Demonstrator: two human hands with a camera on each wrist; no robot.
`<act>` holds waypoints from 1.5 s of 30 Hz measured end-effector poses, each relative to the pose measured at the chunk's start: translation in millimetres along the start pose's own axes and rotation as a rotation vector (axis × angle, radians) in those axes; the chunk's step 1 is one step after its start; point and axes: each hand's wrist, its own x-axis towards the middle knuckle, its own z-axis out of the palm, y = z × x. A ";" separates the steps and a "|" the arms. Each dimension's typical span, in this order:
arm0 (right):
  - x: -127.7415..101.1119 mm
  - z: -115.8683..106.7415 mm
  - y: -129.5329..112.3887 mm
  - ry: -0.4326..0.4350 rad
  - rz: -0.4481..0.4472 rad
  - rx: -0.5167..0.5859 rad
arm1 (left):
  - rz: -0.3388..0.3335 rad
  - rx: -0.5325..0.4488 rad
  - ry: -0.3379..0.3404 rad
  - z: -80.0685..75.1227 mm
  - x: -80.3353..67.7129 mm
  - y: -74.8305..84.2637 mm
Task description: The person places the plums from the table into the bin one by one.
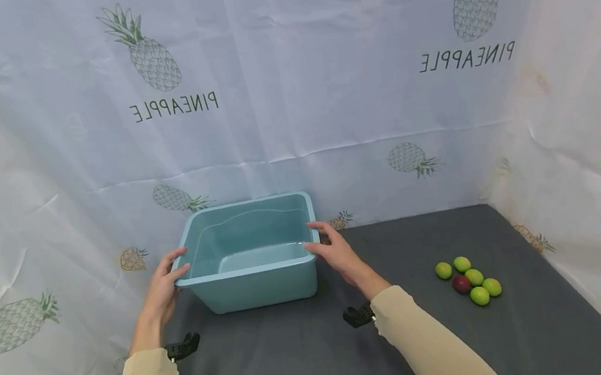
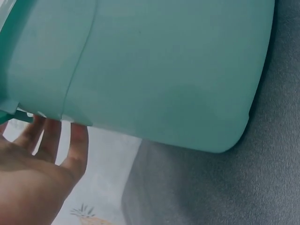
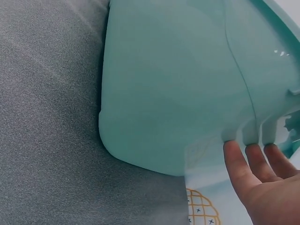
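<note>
**Both hands grip teal tub at rim**

Teal tub (image 1: 252,257) sits on grey table (image 1: 315,355), near the back-left. Left hand (image 1: 165,287) grips left rim, fingers (image 2: 70,145) hooked beneath. Right hand (image 1: 337,254) grips right rim likewise. Small fruits (image 1: 469,281) lie well apart, right.

This looks like a staged recording booth, not a lived-in room. White cloth printed with pineapples (image 1: 154,56) and the mirrored word PINEAPPLE (image 1: 467,57) is hung as walls on three sides around a desk (image 1: 304,357) covered in plain dark grey fabric.
</note>
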 end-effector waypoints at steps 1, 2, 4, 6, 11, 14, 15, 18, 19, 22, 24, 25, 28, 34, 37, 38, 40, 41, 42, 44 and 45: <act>-0.6 -0.6 0.6 0.004 0.000 -0.003 | 0.001 0.003 -0.013 0.1 0.1 -0.4; -1.5 -1.3 1.0 0.010 0.003 -0.006 | 0.004 0.007 -0.027 0.4 -0.1 -0.6; -3.4 -2.8 1.2 0.016 0.007 -0.008 | 0.010 0.013 -0.049 1.0 -0.7 -0.8; -4.9 -4.3 1.6 0.020 0.007 -0.015 | 0.019 0.024 -0.062 1.7 -2.0 -0.7; -8.4 -9.3 0.6 0.003 -0.004 -0.010 | 0.034 0.043 -0.069 3.9 -6.1 0.6; -16.9 -12.3 -11.3 -0.012 -0.004 -0.013 | 0.031 0.049 -0.064 7.7 -7.3 2.7; -18.1 -13.3 -12.6 -0.014 -0.004 -0.013 | 0.029 0.049 -0.060 9.3 -7.8 3.5; -19.5 -14.7 -12.5 -0.015 -0.005 -0.014 | 0.026 0.052 -0.053 12.9 -11.7 4.6; -16.9 -15.4 -7.1 -0.008 -0.008 -0.008 | 0.025 0.053 -0.054 13.7 -13.2 4.6; -16.1 -18.2 0.6 0.008 -0.017 -0.002 | 0.027 0.067 -0.061 15.5 -16.6 3.2; -17.8 -20.3 1.9 0.018 -0.018 -0.009 | 0.031 0.074 -0.068 17.0 -18.3 2.2; -19.4 -21.4 1.8 0.020 -0.021 -0.011 | 0.034 0.079 -0.070 17.7 -19.0 1.7; -23.9 -25.0 1.4 0.027 -0.021 -0.016 | 0.049 0.085 -0.079 20.7 -20.7 0.6; -31.8 -32.9 2.0 0.033 -0.010 -0.004 | 0.074 0.099 -0.086 28.8 -24.0 -0.4; -35.1 -36.2 2.6 0.030 -0.011 -0.003 | 0.080 0.103 -0.087 31.8 -26.4 -0.8; -36.4 -37.2 2.6 0.026 -0.010 -0.004 | 0.083 0.103 -0.087 32.3 -27.3 -1.1; -39.1 -39.3 2.4 0.016 -0.011 -0.002 | 0.090 0.102 -0.084 33.3 -29.5 -1.6; -40.2 -40.4 2.7 0.010 -0.011 0.000 | 0.094 0.104 -0.081 33.8 -30.9 -1.5; -41.3 -41.5 2.8 0.005 -0.008 0.009 | 0.098 0.108 -0.079 34.1 -32.2 -1.8; -43.2 -43.9 3.0 -0.003 -0.008 0.015 | 0.108 0.111 -0.078 34.7 -34.2 -1.8; -43.9 -45.1 3.4 -0.007 -0.009 0.017 | 0.113 0.117 -0.075 34.9 -35.2 -1.7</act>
